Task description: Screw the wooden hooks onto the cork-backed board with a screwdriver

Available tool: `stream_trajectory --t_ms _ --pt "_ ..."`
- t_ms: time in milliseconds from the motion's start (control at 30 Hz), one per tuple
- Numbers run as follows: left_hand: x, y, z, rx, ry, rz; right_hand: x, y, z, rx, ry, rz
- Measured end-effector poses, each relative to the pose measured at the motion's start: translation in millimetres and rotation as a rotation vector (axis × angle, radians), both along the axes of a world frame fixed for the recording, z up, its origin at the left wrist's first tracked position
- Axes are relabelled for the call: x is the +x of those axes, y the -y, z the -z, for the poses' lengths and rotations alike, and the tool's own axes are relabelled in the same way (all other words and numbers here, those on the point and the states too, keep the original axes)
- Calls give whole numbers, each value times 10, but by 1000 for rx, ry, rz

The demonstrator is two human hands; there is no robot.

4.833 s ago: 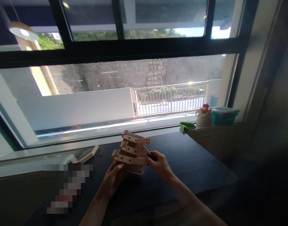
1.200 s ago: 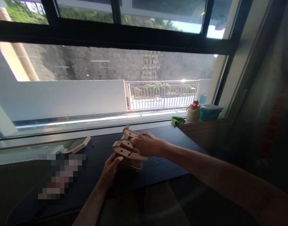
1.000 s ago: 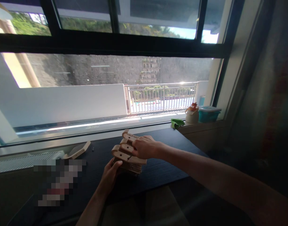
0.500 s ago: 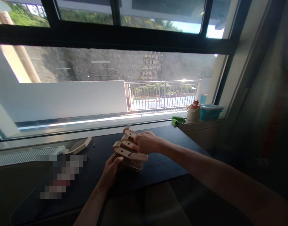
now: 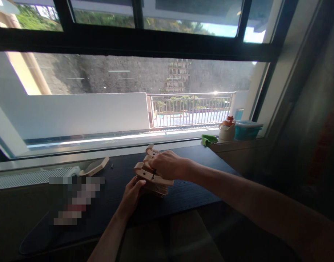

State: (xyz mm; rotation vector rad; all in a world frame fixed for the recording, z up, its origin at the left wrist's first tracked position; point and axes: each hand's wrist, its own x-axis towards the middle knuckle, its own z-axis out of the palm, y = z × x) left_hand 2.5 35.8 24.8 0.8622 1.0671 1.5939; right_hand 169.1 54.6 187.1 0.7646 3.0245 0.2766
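A light wooden assembly (image 5: 147,175) of several curved slats with dark holes is propped at a tilt over the dark table. My left hand (image 5: 132,191) is closed round its lower left side, thumb on the edge. From the right, my right hand (image 5: 167,165) reaches over the top with curled, pinched fingers. Under those fingertips a thin dark rod-like piece (image 5: 153,174) stands at a hole in the nearest slat; whether it is a screw or a tool cannot be made out. My right hand covers part of the slats behind.
On the dark table (image 5: 191,193), a loose curved wooden piece (image 5: 97,168) and a small dark screw-like piece (image 5: 111,166) lie to the left. A green cloth (image 5: 209,139), a bottle (image 5: 226,130) and a teal box (image 5: 247,131) are by the window at right.
My right hand has shifted slightly toward the nearest slat and turned, and the dark rod-like piece now stands upright under its fingers. The whole view has moved a little.
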Motion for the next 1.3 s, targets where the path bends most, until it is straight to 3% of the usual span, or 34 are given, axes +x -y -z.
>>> stream_trajectory --t_ms 233,533,833,1067,1167,1300 --pt "12 15 -28 2 -15 -1 45 -75 68 40 -45 129" --pt "-39 -36 53 -14 -19 -11 -52 9 22 56 -20 -23" --pt "-14 -5 5 -13 -27 -12 -17 -93 121 61 -83 184" --pt "-14 -12 6 -13 -28 -5 28 34 39 115 -59 -3" --pt "-38 -40 58 -21 -18 -12 17 35 88 85 -59 -25" --pt "-46 -50 75 -25 -4 -10 91 -77 211 -24 -74 102"
